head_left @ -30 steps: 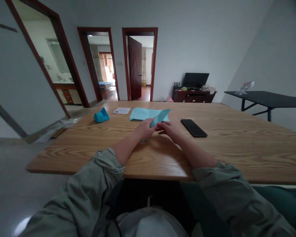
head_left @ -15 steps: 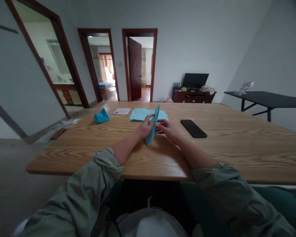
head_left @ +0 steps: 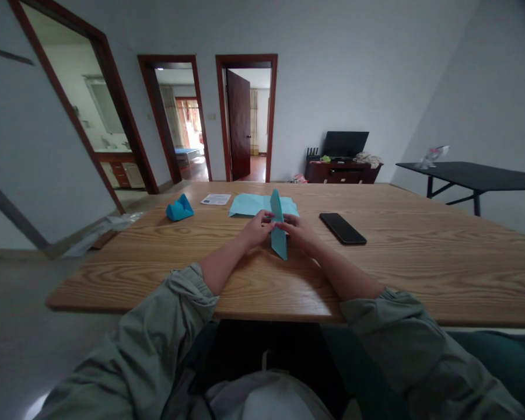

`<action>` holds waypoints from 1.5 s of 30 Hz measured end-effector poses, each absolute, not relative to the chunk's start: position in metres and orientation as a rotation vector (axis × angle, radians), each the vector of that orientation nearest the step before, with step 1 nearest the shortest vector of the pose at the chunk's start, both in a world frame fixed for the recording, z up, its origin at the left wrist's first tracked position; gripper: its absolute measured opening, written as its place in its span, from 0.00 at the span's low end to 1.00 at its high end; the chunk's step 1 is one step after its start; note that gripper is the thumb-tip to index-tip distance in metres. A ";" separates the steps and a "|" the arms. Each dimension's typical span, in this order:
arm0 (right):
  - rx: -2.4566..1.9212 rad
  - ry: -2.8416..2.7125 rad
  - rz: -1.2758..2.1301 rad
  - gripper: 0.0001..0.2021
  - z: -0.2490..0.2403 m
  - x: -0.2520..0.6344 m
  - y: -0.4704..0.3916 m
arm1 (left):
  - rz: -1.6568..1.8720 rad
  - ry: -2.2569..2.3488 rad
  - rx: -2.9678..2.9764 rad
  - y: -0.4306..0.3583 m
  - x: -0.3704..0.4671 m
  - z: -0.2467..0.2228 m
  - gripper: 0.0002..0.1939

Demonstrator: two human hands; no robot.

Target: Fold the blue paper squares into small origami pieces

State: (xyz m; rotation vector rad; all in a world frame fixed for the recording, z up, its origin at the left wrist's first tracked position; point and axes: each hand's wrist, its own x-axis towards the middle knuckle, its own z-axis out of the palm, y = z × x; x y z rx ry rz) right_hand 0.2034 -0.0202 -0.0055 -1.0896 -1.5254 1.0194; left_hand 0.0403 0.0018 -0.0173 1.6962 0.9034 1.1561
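Note:
A folded light blue paper (head_left: 279, 239) stands roughly upright above the wooden table, between my two hands. My left hand (head_left: 259, 228) grips it from the left side, fingers closed on its middle. From the right, my right hand (head_left: 298, 232) also holds it, with fingers pressed against its face. Behind the hands, a light blue paper sheet (head_left: 247, 204) lies flat on the table. At the left sits a darker blue folded paper shape (head_left: 180, 210), and a small white printed card (head_left: 216, 199) lies between it and the sheet.
The wooden table (head_left: 157, 280) spans the view. A black phone (head_left: 342, 228) lies right of my hands. Further back are a dark cabinet with a monitor (head_left: 345, 144) and, at the right, a black table (head_left: 472, 175) bearing a clear plastic item.
The held paper has turned, its lower end swinging right and its face now toward me. My right hand has closed on it; my left hand has shifted slightly.

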 end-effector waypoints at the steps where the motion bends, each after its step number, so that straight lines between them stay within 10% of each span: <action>1: -1.094 -1.514 1.025 0.22 -0.006 0.204 -0.019 | 1.183 0.875 1.724 0.001 0.039 -0.017 0.20; 11: -1.035 -1.545 1.033 0.17 -0.004 0.202 -0.023 | 1.210 0.589 1.619 -0.009 0.043 -0.011 0.48; 23: -1.028 -1.418 0.975 0.16 -0.013 0.213 -0.007 | 1.398 0.993 2.104 -0.004 0.034 -0.011 0.16; 29: -0.954 -1.358 1.026 0.18 -0.010 0.213 -0.009 | 1.283 1.211 1.940 0.002 0.031 -0.015 0.33; 45: -0.979 -1.606 0.621 0.16 -0.006 0.202 -0.017 | 1.089 1.346 2.464 -0.031 0.054 0.001 0.17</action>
